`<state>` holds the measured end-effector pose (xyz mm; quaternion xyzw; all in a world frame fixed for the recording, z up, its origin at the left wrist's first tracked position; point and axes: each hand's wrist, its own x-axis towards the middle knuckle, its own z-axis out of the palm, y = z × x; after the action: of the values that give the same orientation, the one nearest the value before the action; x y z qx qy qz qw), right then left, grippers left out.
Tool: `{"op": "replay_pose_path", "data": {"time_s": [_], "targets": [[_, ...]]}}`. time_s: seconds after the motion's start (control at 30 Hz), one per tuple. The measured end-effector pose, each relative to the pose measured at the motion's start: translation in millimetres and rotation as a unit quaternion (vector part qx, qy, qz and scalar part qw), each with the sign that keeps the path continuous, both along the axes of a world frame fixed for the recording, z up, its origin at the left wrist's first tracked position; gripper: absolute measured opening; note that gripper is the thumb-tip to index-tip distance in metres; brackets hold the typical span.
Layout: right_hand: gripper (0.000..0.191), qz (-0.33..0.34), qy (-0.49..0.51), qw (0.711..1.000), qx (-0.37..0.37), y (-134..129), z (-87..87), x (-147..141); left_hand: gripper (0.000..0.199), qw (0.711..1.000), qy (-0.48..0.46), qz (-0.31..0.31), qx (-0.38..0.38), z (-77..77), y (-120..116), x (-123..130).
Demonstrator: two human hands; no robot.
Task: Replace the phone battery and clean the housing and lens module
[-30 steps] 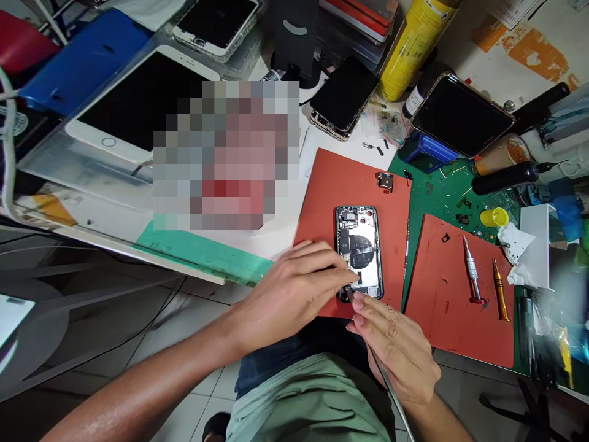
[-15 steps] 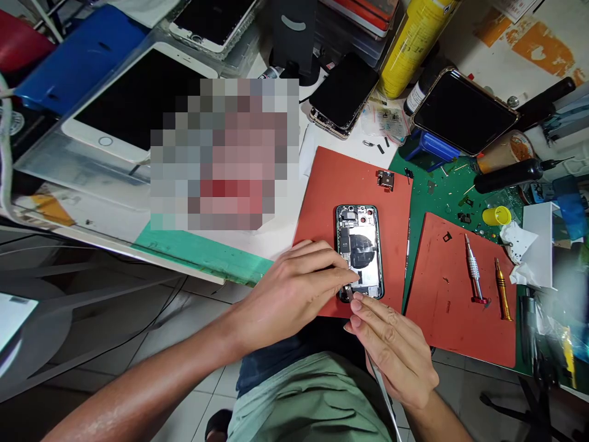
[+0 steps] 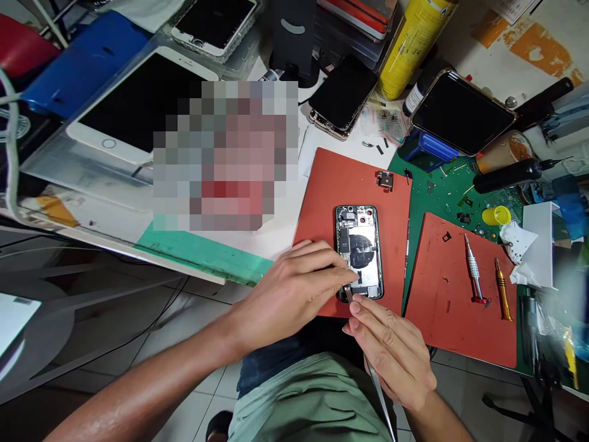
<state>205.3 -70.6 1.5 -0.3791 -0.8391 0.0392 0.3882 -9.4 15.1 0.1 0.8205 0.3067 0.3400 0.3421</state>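
So there's an opened-up phone (image 3: pixel 363 248) lying on a red mat (image 3: pixel 322 190) on the table, right in front of the person, with its innards showing and a dark round patch in the middle. The left hand (image 3: pixel 299 288) reaches over its lower left edge, fingers bent and bunched close together, though you can't really tell if they're pinching anything. The right hand (image 3: pixel 398 353) is closed around a long thin metal tool (image 3: pixel 381 393), with the tip down at the bottom end of the phone, just beside the left fingertips. Whatever the tip is touching is too small to make out. A little metal part (image 3: pixel 384 180) sits near the top right corner of the same mat. Over to the right, a second red mat (image 3: pixel 460 319) has a silver screwdriver (image 3: pixel 472 267) and a gold screwdriver (image 3: pixel 503 291) lying side by side but apart, plus a few tiny bits. Both red mats lie over a green mat (image 3: pixel 430 196), which has a yellow cap (image 3: pixel 496 215) and loose scraps on it. Further back there's a yellow can (image 3: pixel 414 49), and a dark-screened phone (image 3: pixel 464 110) tilted above a blue holder (image 3: pixel 427 150).
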Motion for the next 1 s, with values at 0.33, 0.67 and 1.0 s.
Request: {"op": "replay_pose_path", "data": {"time_s": [0.33, 0.67, 1.0], "targets": [[0.049, -0.007, -0.001, 1.0, -0.02, 1.7, 3.8, -1.7, 0.022, 1.0, 0.002, 0.001, 0.002, -0.8, -0.2, -0.3], [0.036, -0.002, -0.008, 1.0, -0.003, -0.2, 0.1, -1.0, 0.022, 1.0, 0.007, -0.001, 0.002, -0.4, 0.2, -0.2], [0.029, -0.002, 0.003, 1.0, 0.007, -0.3, -3.6, -0.1, 0.021, 1.0, 0.007, 0.0, 0.001, 0.5, 0.1, -0.2]]}}
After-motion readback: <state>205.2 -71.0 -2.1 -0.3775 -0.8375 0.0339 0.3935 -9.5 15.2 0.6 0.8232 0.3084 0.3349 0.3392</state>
